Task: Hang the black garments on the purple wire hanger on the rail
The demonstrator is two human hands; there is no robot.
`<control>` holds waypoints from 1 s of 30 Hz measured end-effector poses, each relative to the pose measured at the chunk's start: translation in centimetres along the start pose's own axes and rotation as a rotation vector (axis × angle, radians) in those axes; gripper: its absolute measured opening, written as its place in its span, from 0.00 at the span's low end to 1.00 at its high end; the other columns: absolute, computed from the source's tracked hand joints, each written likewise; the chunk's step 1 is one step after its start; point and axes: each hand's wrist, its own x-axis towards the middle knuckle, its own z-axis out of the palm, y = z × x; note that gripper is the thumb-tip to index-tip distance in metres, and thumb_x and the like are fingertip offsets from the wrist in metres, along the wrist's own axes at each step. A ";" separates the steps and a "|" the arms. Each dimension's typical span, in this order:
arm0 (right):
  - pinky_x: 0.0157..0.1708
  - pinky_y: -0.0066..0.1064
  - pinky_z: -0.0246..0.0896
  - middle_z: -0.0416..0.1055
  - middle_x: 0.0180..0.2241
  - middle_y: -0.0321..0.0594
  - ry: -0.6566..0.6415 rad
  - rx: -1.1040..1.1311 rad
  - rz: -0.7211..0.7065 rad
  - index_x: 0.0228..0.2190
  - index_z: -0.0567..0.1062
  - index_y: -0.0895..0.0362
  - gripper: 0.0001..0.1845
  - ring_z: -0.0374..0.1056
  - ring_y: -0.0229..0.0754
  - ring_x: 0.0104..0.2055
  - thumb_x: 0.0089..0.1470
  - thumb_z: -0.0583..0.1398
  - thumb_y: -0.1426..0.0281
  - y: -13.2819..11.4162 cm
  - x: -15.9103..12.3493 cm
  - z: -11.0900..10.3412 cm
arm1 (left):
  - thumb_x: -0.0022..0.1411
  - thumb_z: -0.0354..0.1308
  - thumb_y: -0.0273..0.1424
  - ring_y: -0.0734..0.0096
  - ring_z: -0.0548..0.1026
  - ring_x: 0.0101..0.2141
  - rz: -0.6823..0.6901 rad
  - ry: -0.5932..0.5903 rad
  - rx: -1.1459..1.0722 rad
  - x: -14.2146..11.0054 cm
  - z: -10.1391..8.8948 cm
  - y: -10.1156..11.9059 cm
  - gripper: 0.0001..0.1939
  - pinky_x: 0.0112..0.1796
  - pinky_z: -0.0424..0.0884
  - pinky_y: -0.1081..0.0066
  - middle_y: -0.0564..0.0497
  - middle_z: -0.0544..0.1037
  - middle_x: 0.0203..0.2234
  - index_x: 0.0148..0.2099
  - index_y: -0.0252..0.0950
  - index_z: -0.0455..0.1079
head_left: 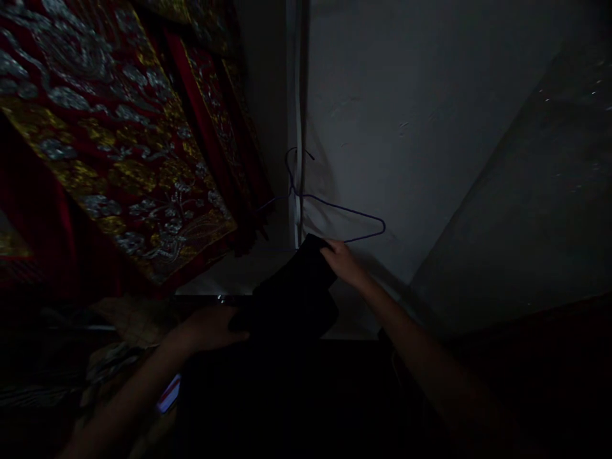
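Observation:
The scene is very dark. My right hand (pixel 342 261) is closed on the top edge of a black garment (pixel 291 299), just below a thin blue wire hanger (pixel 335 207) that hangs against the pale wall. My left hand (pixel 213 328) grips the same black garment lower down on its left side. The garment hangs down between both hands into shadow, and its lower part is lost in the dark.
Red fabrics with gold and silver embroidery (pixel 119 146) hang at the left. A white vertical strip (pixel 297 127) runs down the wall behind the hanger. A dark slanted panel (pixel 535 191) stands at the right. Something small and bright (pixel 168 394) shows below my left forearm.

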 end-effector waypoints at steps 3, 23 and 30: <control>0.26 0.28 0.50 0.63 0.17 0.32 0.013 -0.053 -0.028 0.17 0.71 0.56 0.08 0.59 0.38 0.25 0.42 0.60 0.67 -0.4 -0.2 -1.8 | 0.47 0.69 0.46 0.44 0.80 0.48 -0.042 0.039 0.048 0.5 -1.3 -1.7 0.27 0.51 0.72 0.57 0.42 0.83 0.47 0.50 0.44 0.80; 0.20 0.28 0.41 0.53 0.17 0.31 0.001 -0.139 0.090 0.15 0.62 0.54 0.20 0.51 0.33 0.20 0.47 0.58 0.54 -2.9 -1.9 -2.6 | 0.58 0.46 0.20 0.65 0.80 0.46 0.535 0.989 0.066 2.3 -6.6 5.6 0.19 0.51 0.73 0.65 0.50 0.83 0.42 0.42 0.39 0.77; 0.20 0.28 0.40 0.53 0.16 0.31 0.006 -0.191 0.063 0.14 0.60 0.54 0.22 0.50 0.33 0.20 0.50 0.59 0.56 -3.4 -2.1 -3.1 | 0.65 0.48 0.20 0.66 0.79 0.45 0.537 1.314 0.179 1.5 -8.4 7.7 0.18 0.50 0.72 0.60 0.51 0.82 0.41 0.43 0.38 0.78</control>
